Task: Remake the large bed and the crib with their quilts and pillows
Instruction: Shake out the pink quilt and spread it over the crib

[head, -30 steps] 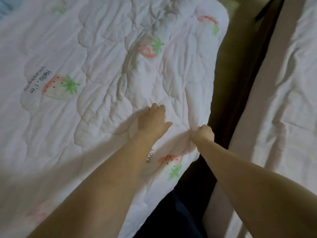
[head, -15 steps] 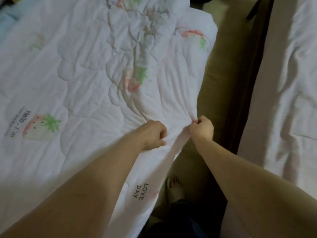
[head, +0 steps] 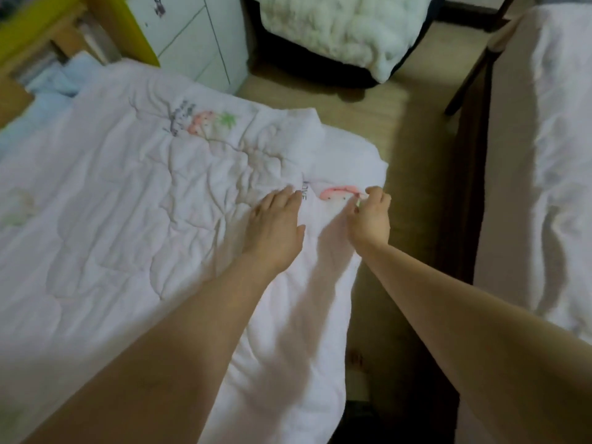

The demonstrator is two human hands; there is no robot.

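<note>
Both hands are on the strawberry-print quilt (head: 134,225), which lies spread over the bed on the left, its right edge spilling over the side toward the floor (head: 400,149). The left hand (head: 275,232) rests flat on it, fingers straight and together, palm pressing down just left of the printed lettering; it looks placed to pin the fabric while the other hand works. The right hand (head: 370,216) is at the quilt's right edge, just beside a pink strawberry print (head: 336,192), fingers curled with thumb and fingertips seeming to pinch a small fold, though motion blur makes the exact grip hard to read. That pairing, one hand as anchor and one tugging, suits pulling wrinkles out toward the far right corner, and creases do fan out across the middle of the quilt. A pale blue cloth (head: 54,88) peeks out at the far left. On the right, well apart across the floor gap, sits a second bed with rumpled white bedding (head: 551,155), which by the look of it is not yet straightened.
</note>
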